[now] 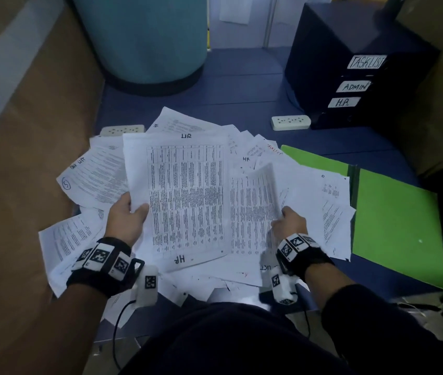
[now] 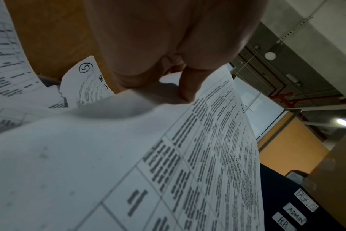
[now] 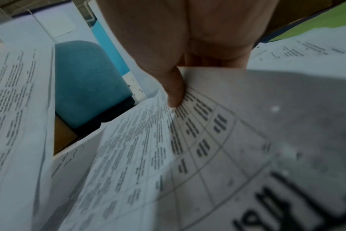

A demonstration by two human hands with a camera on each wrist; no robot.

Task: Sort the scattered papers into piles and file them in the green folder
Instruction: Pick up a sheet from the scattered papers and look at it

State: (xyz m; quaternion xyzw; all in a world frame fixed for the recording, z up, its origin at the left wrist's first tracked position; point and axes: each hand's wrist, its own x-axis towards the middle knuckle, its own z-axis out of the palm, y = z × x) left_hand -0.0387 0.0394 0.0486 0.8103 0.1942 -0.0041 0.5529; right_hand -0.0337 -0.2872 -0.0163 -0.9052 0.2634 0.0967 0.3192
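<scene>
A heap of scattered papers [image 1: 85,174] covers the blue desk in the head view, some marked HR, some TASK LIST. My left hand [image 1: 129,215] pinches the left edge of a large HR sheet [image 1: 185,196] with a printed table, thumb on top; the wrist view shows the same sheet [image 2: 168,156] under the left hand [image 2: 180,87]. My right hand [image 1: 286,217] pinches a second table sheet [image 1: 253,207] lifted at its right edge, seen also as the sheet [image 3: 198,140] under the thumb of the right hand [image 3: 174,92]. The green folder [image 1: 393,220] lies open at the right, partly under papers.
A dark file box [image 1: 350,63] labelled TASKLIST, ADMIN and H.R. stands at the back right. A teal cylinder [image 1: 144,36] stands at the back. Two white power strips [image 1: 290,122] lie on the desk. A brown partition [image 1: 25,131] runs along the left.
</scene>
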